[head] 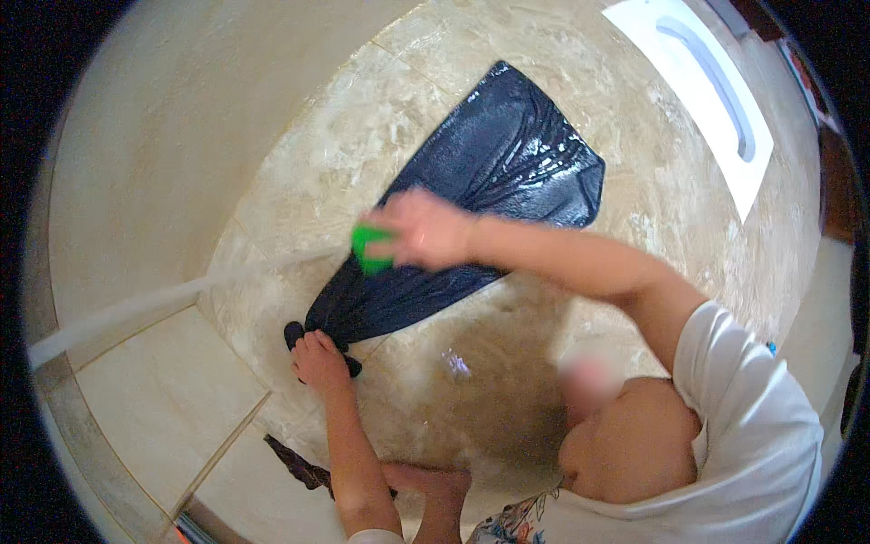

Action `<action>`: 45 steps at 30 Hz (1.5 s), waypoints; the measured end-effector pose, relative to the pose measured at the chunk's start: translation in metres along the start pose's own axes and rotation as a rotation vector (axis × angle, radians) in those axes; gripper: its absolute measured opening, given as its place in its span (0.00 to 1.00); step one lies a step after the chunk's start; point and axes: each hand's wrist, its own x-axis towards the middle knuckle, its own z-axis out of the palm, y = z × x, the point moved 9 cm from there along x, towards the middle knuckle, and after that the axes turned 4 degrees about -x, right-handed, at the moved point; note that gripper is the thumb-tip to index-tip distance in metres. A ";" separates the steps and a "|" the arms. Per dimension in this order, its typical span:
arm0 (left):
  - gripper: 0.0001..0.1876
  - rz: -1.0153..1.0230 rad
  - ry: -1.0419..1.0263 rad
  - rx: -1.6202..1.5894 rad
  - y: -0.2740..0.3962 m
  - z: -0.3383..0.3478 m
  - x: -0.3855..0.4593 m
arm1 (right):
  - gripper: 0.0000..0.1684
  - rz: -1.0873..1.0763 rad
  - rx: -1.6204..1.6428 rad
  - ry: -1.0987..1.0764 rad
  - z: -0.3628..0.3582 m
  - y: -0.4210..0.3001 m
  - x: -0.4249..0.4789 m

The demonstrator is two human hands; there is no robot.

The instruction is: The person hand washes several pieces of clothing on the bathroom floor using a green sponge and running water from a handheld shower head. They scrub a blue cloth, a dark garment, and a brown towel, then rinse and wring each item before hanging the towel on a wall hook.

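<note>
A wet, dark garment [503, 149] lies spread on the tiled floor, wide and shiny at its far end, narrowing towards me. My left hand [321, 357] grips the bunched narrow end, and bits of dark fabric stick out on both sides of it. Over the garment's middle, my right hand [428, 231] is blurred and curled around a green object [372, 250], possibly a scrubbing brush or a sponge. The fingers and the blur hide most of its shape.
A pale band [149, 302], either a hose or a water stream, runs from the left towards the garment. Beside my left forearm lies a dark crumpled cloth [299, 466]. A bright white patch [700, 81] with a grey curved band is at upper right. A tiled wall [197, 102] rises at left.
</note>
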 end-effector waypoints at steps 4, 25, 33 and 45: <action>0.13 0.006 -0.071 0.009 0.011 -0.001 0.001 | 0.22 0.425 -0.442 0.097 -0.101 0.183 -0.096; 0.12 -0.212 -0.853 -0.727 -0.077 0.016 0.021 | 0.41 0.662 -0.021 -0.710 -0.108 0.206 -0.129; 0.17 -0.271 0.312 -0.200 -0.121 -0.149 0.118 | 0.34 0.314 -0.356 0.391 -0.267 0.209 -0.016; 0.21 0.242 -0.192 -0.713 0.057 -0.046 -0.062 | 0.43 0.694 -0.611 0.320 -0.194 0.252 -0.163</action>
